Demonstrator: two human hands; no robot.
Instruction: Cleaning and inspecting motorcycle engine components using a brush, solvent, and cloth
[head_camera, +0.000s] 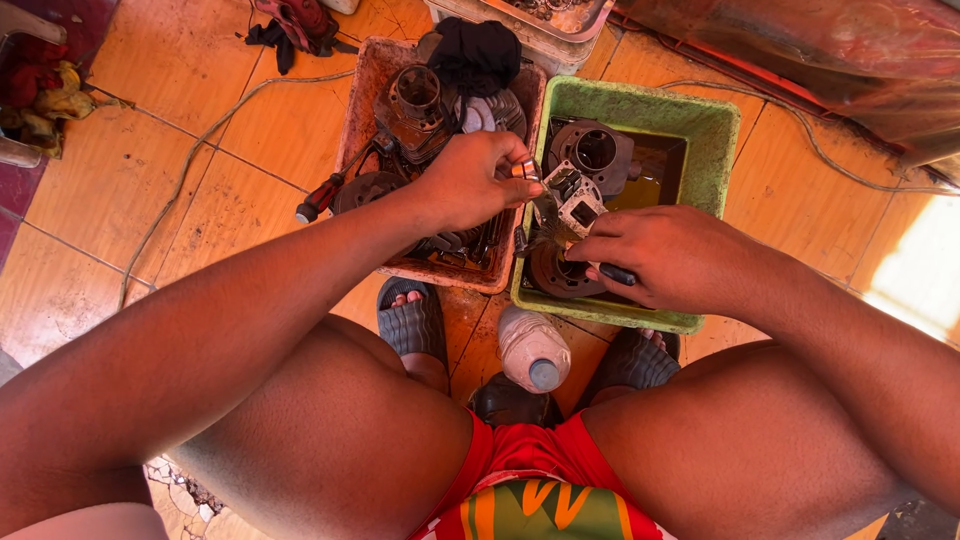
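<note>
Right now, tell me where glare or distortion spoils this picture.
Head view: sun glare washes out the floor tiles at the right edge; wide-angle distortion stretches the forearms and thighs; the hands and the green tub are evenly lit and sharp.

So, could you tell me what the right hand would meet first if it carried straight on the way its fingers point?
Probably the small metal part held over the green tub by the left hand; the right hand points left, though depth is unclear.

A small grey metal engine part (572, 205), blocky and wet-looking, is held tilted above the green tub (708, 130), over its near-left corner, between both hands.
</note>
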